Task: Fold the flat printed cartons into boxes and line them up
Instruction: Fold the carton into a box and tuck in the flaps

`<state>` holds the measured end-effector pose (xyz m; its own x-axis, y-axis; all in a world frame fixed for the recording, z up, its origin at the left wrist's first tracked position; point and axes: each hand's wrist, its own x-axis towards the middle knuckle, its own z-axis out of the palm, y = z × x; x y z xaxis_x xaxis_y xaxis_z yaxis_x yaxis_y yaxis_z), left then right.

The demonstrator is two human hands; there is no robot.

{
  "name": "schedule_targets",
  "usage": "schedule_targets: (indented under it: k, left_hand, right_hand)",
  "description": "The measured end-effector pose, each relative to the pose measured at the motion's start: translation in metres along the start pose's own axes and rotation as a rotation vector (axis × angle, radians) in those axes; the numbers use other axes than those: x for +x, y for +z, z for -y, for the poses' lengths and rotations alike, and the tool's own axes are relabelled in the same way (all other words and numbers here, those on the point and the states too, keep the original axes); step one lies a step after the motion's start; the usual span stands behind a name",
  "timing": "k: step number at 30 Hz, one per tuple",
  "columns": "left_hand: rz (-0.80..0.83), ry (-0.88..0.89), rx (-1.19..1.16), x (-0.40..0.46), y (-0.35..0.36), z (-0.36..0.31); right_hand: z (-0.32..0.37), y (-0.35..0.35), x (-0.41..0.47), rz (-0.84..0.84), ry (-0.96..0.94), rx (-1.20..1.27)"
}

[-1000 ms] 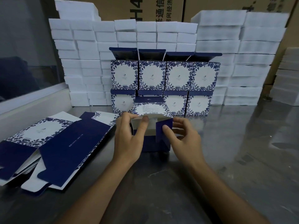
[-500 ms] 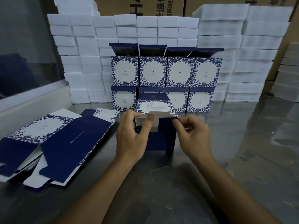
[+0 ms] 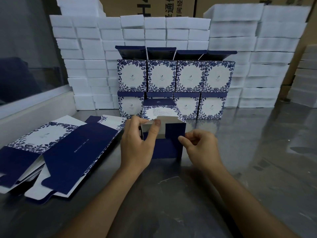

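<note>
You are working the end flaps of the half-formed navy and white floral-print paperboard carton (image 3: 164,134), which is lying on the grey metal table (image 3: 257,160) right in front of you, just ahead of the two-tier wall of finished blue-and-white printed boxes (image 3: 175,83). Your left hand (image 3: 137,143) is gripping the carton's left side, thumb pressing the pale inner flap (image 3: 154,125) down into the opening. Your right hand (image 3: 200,148) is sitting at the carton's lower right corner with fingers curled; whether it is pinching a flap edge or holding nothing, I cannot tell.

To do this well, I'd say you are wanting that thumb pinning the flap flat while the right hand is bringing the navy side panel square, so the corners are meeting cleanly and nothing is bowing.

The open end is facing you, the printed text panel is facing up, and the long axis seems to be running away from you toward the wall. The fanned pile of flat navy-and-floral carton blanks (image 3: 51,152) is waiting at your left.
</note>
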<state>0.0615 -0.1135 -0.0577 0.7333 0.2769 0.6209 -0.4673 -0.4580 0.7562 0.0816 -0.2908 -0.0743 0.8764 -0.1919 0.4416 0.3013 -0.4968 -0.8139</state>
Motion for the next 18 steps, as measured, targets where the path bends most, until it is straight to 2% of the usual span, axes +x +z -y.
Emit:
schedule_targets:
  k: [5,9,15,18]
  left_hand:
    - [-0.007,0.005,0.004,0.001,-0.001,0.001]
    - [-0.005,-0.005,0.007,0.002,-0.002,0.002]
    - [-0.007,0.013,0.021,0.002,-0.002,0.002]
    - [-0.003,0.037,0.039,0.003,-0.002,0.003]
  right_hand:
    - [-0.003,0.001,-0.002,0.017,0.003,-0.047]
    - [-0.009,0.002,-0.006,0.122,0.06,-0.124]
    - [-0.008,0.001,-0.009,0.156,0.02,-0.131]
    - [-0.005,0.003,-0.012,0.145,-0.064,-0.066]
